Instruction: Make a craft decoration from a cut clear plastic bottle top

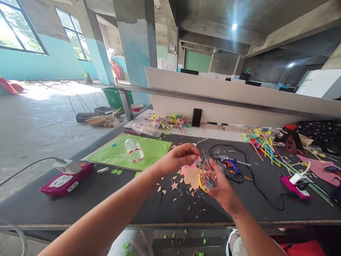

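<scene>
My right hand holds a crumpled-looking clear plastic piece with its fingers curled round it. Close by on the left, my left hand is closed in a pinch near the top of that piece; what lies between its fingertips is too small to make out. A thin pale strand rises beside the fingertips. Under the hands are a peach foam sheet and a yellow curved item, partly covered. Star-shaped and other foam scraps lie around them. To the right is a blue glue gun.
A cut clear bottle lies on a green sheet. Pink power strips sit left and right, with a black cord trailing. Pipe-cleaner flowers and a black phone are at the back.
</scene>
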Demonstrator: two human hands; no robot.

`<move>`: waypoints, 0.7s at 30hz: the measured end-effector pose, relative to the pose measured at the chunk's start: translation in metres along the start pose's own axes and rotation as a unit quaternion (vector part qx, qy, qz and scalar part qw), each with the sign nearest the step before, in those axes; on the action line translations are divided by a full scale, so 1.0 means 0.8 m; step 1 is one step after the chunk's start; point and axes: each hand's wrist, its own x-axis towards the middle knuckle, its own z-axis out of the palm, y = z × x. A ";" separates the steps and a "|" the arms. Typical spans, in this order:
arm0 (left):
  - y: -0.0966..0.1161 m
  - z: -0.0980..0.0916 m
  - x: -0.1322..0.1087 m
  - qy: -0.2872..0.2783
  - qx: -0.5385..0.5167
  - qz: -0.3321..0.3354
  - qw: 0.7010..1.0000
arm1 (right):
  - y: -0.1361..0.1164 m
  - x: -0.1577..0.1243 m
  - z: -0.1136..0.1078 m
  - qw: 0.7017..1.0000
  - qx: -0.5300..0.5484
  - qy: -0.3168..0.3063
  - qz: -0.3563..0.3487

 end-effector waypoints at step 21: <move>-0.066 0.009 -0.020 -0.072 0.086 -0.076 0.991 | 0.002 0.006 0.008 0.997 0.064 -0.042 0.034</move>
